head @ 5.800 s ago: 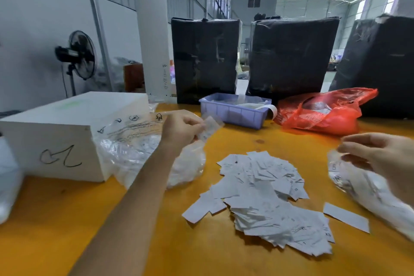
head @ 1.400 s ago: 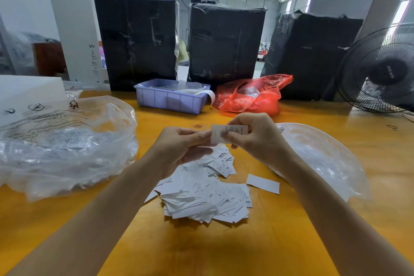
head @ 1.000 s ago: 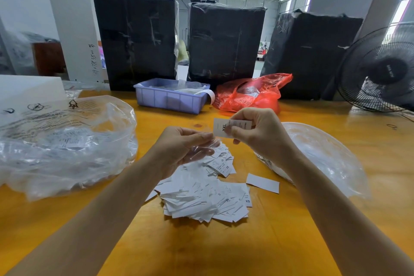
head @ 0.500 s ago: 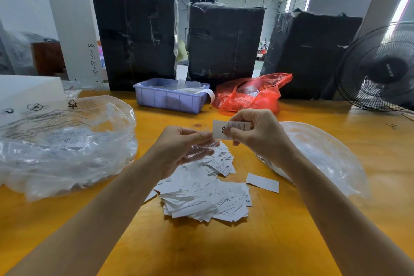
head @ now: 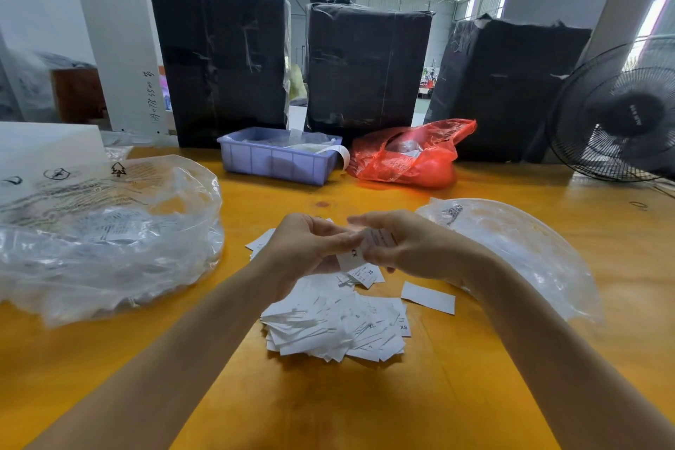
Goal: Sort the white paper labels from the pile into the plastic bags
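Yellow tabletop (head: 548,395) carries two clear plastic bags: the left bag (head: 109,237) already holds labels, the right bag (head: 518,248) looks nearly empty. Between them a sizeable pile (head: 336,325) remains. Left hand (head: 310,248) and right hand (head: 405,248) together pinch one label (head: 352,256) above it.

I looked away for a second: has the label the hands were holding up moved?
Yes. The label has come down: a second ago it was up nearer the blue tray; now both hands hold it just above the pile.
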`<state>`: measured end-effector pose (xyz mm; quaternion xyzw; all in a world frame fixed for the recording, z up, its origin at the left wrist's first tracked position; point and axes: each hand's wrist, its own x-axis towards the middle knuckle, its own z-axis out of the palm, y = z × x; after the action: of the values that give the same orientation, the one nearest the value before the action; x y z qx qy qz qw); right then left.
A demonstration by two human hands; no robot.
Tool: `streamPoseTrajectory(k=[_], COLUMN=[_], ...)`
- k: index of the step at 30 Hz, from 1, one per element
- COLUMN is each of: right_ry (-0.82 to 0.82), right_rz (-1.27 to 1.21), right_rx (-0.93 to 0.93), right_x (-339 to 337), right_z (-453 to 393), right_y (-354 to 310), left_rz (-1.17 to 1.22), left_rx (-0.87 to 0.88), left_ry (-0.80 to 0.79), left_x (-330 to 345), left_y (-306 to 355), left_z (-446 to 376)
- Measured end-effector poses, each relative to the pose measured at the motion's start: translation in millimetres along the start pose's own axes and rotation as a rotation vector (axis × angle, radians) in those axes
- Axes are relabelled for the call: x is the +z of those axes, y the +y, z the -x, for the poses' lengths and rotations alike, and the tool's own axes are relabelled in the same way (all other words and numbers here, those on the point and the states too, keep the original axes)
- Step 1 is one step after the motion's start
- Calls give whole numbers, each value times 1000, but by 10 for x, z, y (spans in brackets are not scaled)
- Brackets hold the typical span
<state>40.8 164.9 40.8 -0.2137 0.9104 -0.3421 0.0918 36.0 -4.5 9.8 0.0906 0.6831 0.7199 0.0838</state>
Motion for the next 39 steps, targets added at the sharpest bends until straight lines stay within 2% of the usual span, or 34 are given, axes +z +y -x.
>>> streamPoseTrajectory(k=[2,5,7,9,12,15,17,19,23,27,31,34,36,39], right_ry=[69,434,545,545,438,345,420,488,440,436,470,531,634,709], right_rz=[-52,-210,-184,-109,-5,-44,-164,-397,-764,-906,-847,-732,-562,-162], right_rx=[-34,-109,-158,-176,-165,-145,-128,-64,158,220,161,80,47,134], right_x=[20,15,25,88,189,271,305,300,210,164,161,79,-88,-442], right_z=[-27,-90,-102,-110,-125,-148,-158,-166,-160,-167,-184,-180,-131,-43], right_y=[4,29,35,36,-2,-11,13,29,84,123,129,177,247,563], left_rz=[7,151,212,201,186,233,276,260,98,20,-108,-240,-313,-468], left_rx=[17,-8,-25,-32,-58,-104,-123,-136,-188,-179,-179,-131,-59,68], left_ry=[27,128,176,229,309,361,355,320,173,73,78,141,273,622], left_x=[18,18,33,61,85,81,88,77,-38,-176,-246,-381,-639,-1248], left_y=[-20,-18,-17,-40,-71,-73,-69,-59,1,49,116,228,334,427], left_z=[-6,-34,-39,-50,-58,-49,-45,-55,-51,-39,-23,-19,-14,49])
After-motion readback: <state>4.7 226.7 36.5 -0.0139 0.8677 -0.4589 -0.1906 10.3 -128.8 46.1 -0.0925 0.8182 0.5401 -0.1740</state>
